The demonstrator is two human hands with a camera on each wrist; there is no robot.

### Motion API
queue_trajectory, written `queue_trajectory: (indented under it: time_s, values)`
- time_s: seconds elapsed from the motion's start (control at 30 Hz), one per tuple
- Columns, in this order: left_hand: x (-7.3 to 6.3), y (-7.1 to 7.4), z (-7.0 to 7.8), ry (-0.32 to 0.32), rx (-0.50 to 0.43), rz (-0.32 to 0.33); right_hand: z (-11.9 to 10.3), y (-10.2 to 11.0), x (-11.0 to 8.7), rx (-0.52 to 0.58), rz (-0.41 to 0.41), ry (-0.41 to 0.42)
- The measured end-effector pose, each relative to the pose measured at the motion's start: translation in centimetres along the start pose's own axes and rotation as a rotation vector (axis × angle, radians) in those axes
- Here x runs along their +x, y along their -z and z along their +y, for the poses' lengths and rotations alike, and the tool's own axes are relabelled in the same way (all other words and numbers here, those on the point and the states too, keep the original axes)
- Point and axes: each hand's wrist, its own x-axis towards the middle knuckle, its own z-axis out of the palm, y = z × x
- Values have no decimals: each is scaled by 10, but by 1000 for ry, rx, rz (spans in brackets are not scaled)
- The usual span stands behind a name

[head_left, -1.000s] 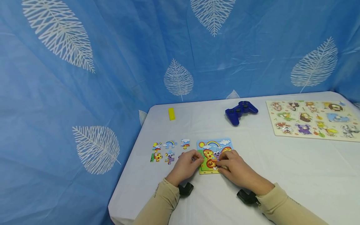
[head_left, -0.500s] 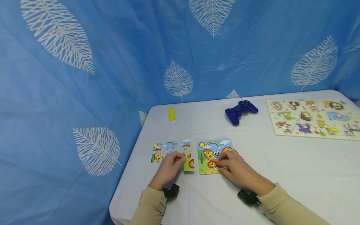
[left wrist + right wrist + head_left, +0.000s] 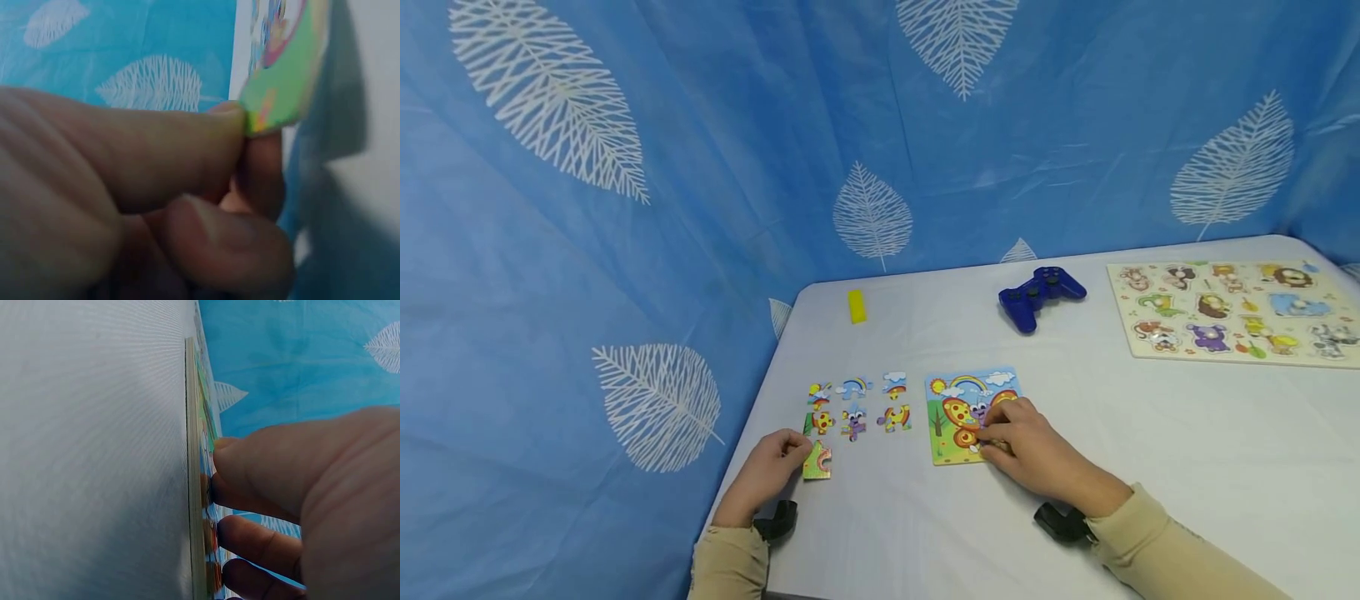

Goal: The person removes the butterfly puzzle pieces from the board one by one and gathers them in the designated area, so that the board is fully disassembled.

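My left hand (image 3: 772,467) pinches a green corner jigsaw piece (image 3: 817,461) at the lower left of the table. In the left wrist view the piece (image 3: 284,81) stands out from between thumb and finger, the thumb on its near corner. To the right lies a square butterfly puzzle board (image 3: 945,450) with a sun and rainbow. My right hand (image 3: 1033,450) rests on its lower right part, hiding that area. Edge-on in the right wrist view, the board (image 3: 194,487) has the fingertips right at its printed face.
Several loose jigsaw pieces (image 3: 853,422) lie in rows left of the board. Behind are a yellow block (image 3: 857,307) and a blue game controller (image 3: 1041,296). An animal peg puzzle (image 3: 1232,312) lies at the right. A blue leaf-print curtain (image 3: 760,150) encloses the table.
My left hand has moved left from the board with the corner piece, down to the lower left beneath the loose pieces. The right hand has stayed on the board.
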Motion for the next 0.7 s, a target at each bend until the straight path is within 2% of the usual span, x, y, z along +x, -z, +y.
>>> queue_trajectory:
  time_s: [0.13,0.27,0.57,0.7]
  values:
    - [1,10,-4,-5,22,-37,1,1,0,2,-1,0]
    - [1,14,-4,18,25,-65,1,0,1,5,-8,4]
    - [0,9,4,94,26,-21,1,0,1,9,-19,-12]
    - [1,7,6,119,-1,-31,1,1,0,10,-31,-34]
